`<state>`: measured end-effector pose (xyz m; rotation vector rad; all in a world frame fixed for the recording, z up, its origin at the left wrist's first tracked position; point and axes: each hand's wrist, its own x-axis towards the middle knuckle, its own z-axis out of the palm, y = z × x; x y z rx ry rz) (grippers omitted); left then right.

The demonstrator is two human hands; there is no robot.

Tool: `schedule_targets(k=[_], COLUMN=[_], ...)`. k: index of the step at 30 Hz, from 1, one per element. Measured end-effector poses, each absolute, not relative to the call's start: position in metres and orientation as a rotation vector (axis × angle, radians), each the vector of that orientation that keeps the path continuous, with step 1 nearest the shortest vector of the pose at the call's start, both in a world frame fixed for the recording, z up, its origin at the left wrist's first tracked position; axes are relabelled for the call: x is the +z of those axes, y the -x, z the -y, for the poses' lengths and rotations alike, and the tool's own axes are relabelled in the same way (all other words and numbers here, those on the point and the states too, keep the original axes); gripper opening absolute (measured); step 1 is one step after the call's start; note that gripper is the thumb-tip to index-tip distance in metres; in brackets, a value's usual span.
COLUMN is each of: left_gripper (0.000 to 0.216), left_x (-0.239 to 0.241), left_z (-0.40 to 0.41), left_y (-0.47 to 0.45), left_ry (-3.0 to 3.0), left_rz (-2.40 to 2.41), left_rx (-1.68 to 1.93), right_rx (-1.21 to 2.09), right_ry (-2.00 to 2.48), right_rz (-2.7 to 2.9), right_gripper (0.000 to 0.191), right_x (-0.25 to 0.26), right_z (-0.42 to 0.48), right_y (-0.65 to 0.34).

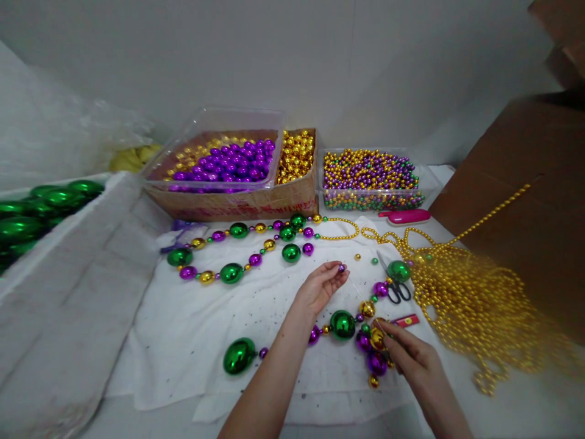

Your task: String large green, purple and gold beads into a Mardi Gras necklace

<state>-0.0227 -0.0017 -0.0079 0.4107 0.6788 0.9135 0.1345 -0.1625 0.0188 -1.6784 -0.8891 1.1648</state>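
Between the fingertips of my left hand (322, 286) is a small purple bead (342, 268). A thin white string (356, 288) runs from there down to my right hand (411, 353), whose thumb and fingers are pinched on it beside a large gold bead (377, 337). Around the right fingers hang more purple beads (376, 363) and small green ones. A strand with a large green bead (342, 325) passes behind my left forearm, which covers part of it, to another green bead (239, 356). Scissors (399, 291) with black handles lie above my right hand.
A longer bead garland (231, 273) lies on the white cloth (173, 329). Behind it stand a cardboard box (237, 207) of gold and purple beads and a clear bin (379, 198) of small mixed beads. Gold bead chains (475, 305) pile at right; green balls (21, 230) fill a left box.
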Motion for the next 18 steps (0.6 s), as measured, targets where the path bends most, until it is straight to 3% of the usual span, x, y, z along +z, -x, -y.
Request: schedule_targets(k=[18], left_gripper=[0.019], left_x=[-0.004], left_z=[0.014], left_y=[0.023], left_ry=[-0.521], left_rz=[-0.707], left_rx=[0.942], right_rx=[1.154], right_ry=[1.695], right_rz=[0.945], right_gripper=[0.045], right_x=[0.017], right_z=[0.161], right_y=[-0.13])
